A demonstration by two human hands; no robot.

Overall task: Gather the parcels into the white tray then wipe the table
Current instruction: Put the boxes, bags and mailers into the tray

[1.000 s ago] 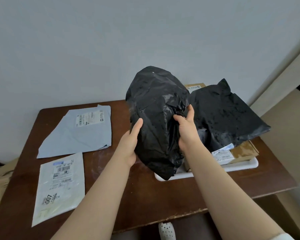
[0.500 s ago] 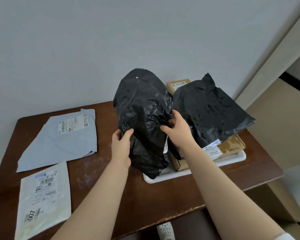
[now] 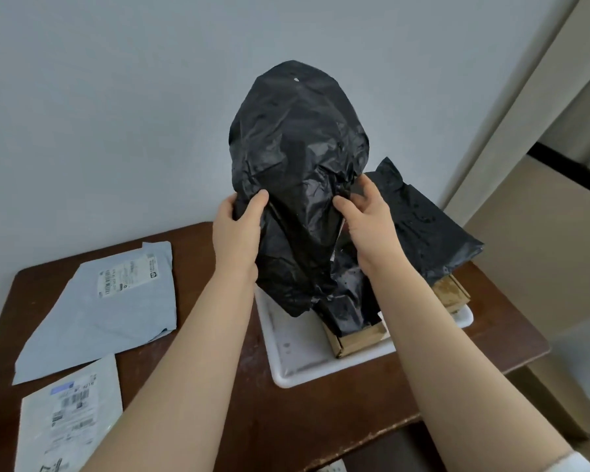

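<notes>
A crumpled black plastic parcel (image 3: 297,158) is held upright above the white tray (image 3: 297,356). My left hand (image 3: 235,229) grips its left side and my right hand (image 3: 368,216) pinches its right side. In the tray lie a brown cardboard box (image 3: 358,338), a second cardboard box (image 3: 452,291) and another black plastic parcel (image 3: 426,226) draped over them. On the left of the brown table (image 3: 304,420) lie a flat grey mailer (image 3: 106,308) and a white mailer (image 3: 69,417), each with a printed label.
A plain pale wall stands close behind the table. A beige door frame and a lower beige surface are on the right. The table's front edge is chipped, and a white shoe shows below it.
Both hands have raised the black parcel higher over the tray, and both now pinch its plastic. The view has shifted, so the tray's front part shows.
</notes>
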